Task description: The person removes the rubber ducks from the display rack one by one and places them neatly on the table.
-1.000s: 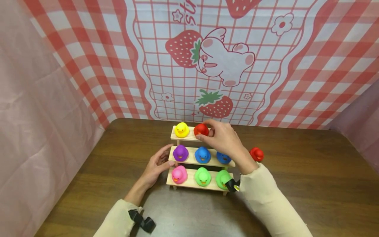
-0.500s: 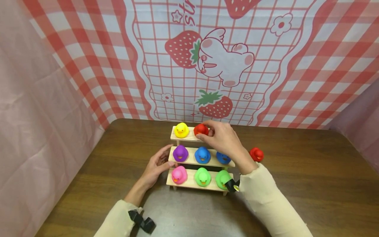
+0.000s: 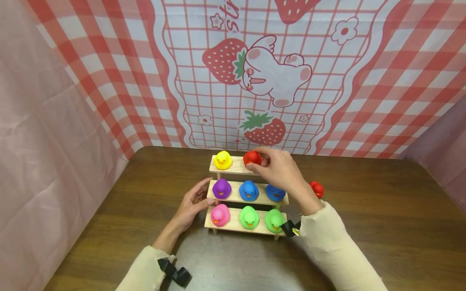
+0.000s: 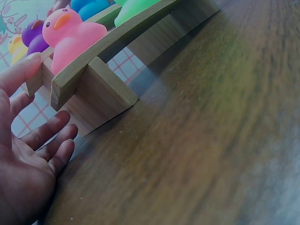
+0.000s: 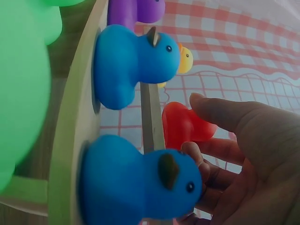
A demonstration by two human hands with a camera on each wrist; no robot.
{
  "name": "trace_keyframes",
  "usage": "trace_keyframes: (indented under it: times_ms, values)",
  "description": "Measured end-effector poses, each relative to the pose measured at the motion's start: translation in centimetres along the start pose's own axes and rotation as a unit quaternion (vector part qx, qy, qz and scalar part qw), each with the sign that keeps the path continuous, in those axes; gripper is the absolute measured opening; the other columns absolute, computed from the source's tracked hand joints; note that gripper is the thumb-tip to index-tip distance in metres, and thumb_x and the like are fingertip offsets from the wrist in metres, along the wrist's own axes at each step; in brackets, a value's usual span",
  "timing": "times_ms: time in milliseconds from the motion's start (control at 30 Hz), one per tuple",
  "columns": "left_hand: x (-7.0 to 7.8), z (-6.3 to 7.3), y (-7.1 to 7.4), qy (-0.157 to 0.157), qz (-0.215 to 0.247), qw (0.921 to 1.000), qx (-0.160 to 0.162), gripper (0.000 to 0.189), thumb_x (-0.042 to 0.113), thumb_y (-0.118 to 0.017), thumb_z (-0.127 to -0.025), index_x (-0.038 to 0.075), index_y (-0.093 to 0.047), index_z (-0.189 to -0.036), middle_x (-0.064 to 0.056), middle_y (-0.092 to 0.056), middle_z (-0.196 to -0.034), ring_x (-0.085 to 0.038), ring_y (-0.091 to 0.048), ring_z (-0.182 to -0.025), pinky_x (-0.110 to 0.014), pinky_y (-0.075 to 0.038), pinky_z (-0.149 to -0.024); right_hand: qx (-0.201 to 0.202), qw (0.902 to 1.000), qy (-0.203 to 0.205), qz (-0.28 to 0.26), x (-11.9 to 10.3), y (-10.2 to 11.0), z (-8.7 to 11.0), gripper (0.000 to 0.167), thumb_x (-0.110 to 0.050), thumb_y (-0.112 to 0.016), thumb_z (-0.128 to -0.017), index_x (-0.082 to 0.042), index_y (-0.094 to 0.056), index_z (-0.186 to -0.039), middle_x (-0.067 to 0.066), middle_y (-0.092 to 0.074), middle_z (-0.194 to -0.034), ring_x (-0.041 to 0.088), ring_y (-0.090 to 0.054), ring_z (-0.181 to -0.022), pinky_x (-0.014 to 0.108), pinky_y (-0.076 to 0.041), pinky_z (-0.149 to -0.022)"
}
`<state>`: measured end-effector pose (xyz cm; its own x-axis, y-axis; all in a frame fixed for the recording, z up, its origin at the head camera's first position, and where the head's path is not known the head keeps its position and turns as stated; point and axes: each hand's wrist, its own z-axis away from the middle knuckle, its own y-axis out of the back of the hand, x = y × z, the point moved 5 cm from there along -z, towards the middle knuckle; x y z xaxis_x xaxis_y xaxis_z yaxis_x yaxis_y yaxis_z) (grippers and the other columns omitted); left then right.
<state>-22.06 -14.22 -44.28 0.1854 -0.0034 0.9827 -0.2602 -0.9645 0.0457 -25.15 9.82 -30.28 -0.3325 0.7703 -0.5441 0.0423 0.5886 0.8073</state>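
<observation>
A three-tier wooden display stand point(image 3: 235, 163) holds rubber ducks. My right hand point(image 3: 278, 167) pinches a red rubber duck point(image 3: 251, 157) at the top tier, right of a yellow duck point(image 3: 223, 160). On the middle tier sit a purple duck point(image 3: 221, 189) and two blue ducks point(image 3: 248, 191). The bottom tier carries a pink duck point(image 3: 220, 215) and two green ducks point(image 3: 249, 218). At the stand's left end, my left hand point(image 3: 191, 206) holds the middle board between thumb and index finger; its other fingers hang loose in the left wrist view.
Another red duck point(image 3: 317, 189) lies on the brown wooden table point(image 3: 367, 210) beyond my right forearm, partly hidden by it. A checked strawberry cloth point(image 3: 167, 101) hangs behind the table. Pink fabric point(image 3: 54, 141) hangs at the left.
My right hand and the red duck have shifted slightly right along the top tier, widening the gap to the yellow duck. My left hand stays in place.
</observation>
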Motion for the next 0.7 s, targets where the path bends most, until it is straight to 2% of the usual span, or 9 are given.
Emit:
trace_keyframes:
  times_ms: [100,333,700]
  values:
    - [0.0,0.0,0.0,0.000,-0.002,1.0000,0.001,0.065,0.005,-0.063,-0.093,-0.003,-0.036,-0.151,-0.034,-0.046,-0.146,0.005,-0.054,-0.117,-0.027,-0.039,-0.106,0.003,1.0000,-0.005,-0.003,0.3,0.4,0.2,0.049,-0.036,-0.078,-0.086,-0.013,-0.066,-0.128,0.003,-0.060,-0.070,0.017,-0.051,-0.062,0.029,-0.040,-0.059]
    - [0.0,0.0,0.0,0.003,-0.008,1.0000,0.003,0.065,0.005,-0.063,-0.092,-0.003,-0.037,-0.151,-0.034,-0.047,-0.146,0.005,-0.054,-0.117,-0.046,-0.034,-0.111,0.017,0.9997,-0.011,-0.011,1.1,1.1,0.8,0.048,-0.033,-0.079,-0.086,-0.013,-0.067,-0.128,0.004,-0.062,-0.073,0.017,-0.052,-0.065,0.029,-0.041,-0.063]
    - [0.0,0.0,0.0,0.005,-0.005,1.0000,0.003,0.064,0.005,-0.063,-0.093,-0.003,-0.037,-0.151,-0.034,-0.047,-0.146,0.004,-0.054,-0.116,-0.042,-0.036,-0.110,0.026,0.9995,-0.016,-0.009,2.1,1.9,1.5,0.046,-0.030,-0.078,-0.086,-0.011,-0.067,-0.126,0.006,-0.063,-0.078,0.019,-0.052,-0.068,0.029,-0.042,-0.062]
